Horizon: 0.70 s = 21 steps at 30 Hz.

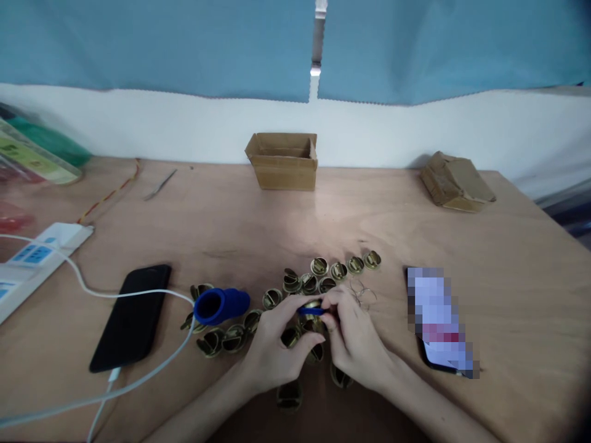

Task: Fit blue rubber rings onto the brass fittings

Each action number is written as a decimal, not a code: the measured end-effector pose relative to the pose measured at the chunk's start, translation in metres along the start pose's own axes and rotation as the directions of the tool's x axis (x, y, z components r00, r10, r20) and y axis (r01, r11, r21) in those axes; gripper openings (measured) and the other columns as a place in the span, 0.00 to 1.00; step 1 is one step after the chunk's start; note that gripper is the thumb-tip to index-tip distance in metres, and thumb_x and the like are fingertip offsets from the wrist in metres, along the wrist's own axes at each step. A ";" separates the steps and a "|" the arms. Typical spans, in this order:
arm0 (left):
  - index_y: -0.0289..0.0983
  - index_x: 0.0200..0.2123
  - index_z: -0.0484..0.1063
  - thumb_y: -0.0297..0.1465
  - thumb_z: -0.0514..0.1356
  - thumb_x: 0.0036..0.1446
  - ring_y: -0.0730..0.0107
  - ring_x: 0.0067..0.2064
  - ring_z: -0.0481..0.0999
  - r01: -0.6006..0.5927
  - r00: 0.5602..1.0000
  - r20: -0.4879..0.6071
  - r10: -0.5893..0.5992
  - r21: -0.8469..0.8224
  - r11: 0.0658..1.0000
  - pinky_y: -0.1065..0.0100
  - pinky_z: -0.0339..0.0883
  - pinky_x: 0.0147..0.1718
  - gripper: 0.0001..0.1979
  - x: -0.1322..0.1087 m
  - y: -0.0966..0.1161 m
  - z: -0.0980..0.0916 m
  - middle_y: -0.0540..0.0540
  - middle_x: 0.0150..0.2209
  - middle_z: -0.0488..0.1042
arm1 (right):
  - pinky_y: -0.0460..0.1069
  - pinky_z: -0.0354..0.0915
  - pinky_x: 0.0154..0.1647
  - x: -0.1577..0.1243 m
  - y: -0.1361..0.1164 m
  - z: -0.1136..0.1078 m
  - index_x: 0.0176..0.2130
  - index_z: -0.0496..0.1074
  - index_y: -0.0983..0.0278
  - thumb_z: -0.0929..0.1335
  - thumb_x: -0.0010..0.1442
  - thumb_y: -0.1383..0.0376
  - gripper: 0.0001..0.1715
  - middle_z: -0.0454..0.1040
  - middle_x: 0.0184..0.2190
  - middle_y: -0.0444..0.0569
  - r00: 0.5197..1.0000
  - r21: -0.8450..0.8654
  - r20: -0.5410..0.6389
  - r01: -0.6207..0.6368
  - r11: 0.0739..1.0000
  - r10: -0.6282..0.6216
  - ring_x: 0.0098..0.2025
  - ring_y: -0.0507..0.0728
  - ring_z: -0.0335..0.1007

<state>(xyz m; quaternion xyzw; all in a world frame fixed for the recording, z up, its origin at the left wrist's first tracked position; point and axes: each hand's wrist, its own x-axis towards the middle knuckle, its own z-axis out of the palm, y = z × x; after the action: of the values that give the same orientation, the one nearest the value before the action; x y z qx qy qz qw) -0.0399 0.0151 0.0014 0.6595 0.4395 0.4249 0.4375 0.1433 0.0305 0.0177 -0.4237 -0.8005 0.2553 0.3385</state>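
Between my two hands is a small round brass-coloured piece with a blue band (312, 307). My left hand (277, 344) pinches it from the left, its thumb lying below. The fingertips of my right hand (353, 338) grip its right side. Several round brass-coloured pieces with a flat clip-like bar, such as this metal disc (319, 266), lie around and under both hands. A dark blue hollow tube (237, 302) rests on its side left of my left hand. Thin wire rings (364, 295) lie just beyond my right hand. My fingers partly hide the held piece.
A black phone (132, 317) with a white cable (159, 374) lies left, near a white power strip (60, 243). Another phone (438, 320), its screen blurred, lies right. An open cardboard box (286, 173) and a crumpled one (457, 181) stand behind. Tweezers (160, 184) lie back left.
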 end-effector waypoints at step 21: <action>0.44 0.64 0.64 0.28 0.55 0.70 0.61 0.53 0.81 0.028 0.996 0.087 -0.025 -0.034 0.999 0.63 0.75 0.53 0.22 0.001 -0.001 -0.010 0.42 0.56 0.79 | 0.47 0.67 0.30 0.008 -0.008 -0.021 0.46 0.63 0.58 0.66 0.68 0.67 0.07 0.66 0.30 0.40 0.994 0.266 0.003 -0.109 0.958 0.112 0.30 0.52 0.66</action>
<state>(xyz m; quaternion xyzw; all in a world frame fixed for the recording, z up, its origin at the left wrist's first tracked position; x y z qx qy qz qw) -0.0496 0.0187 0.0029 0.6634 0.4212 0.3976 0.4737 0.1518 0.0363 0.0394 -0.4200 -0.7321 0.3761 0.3823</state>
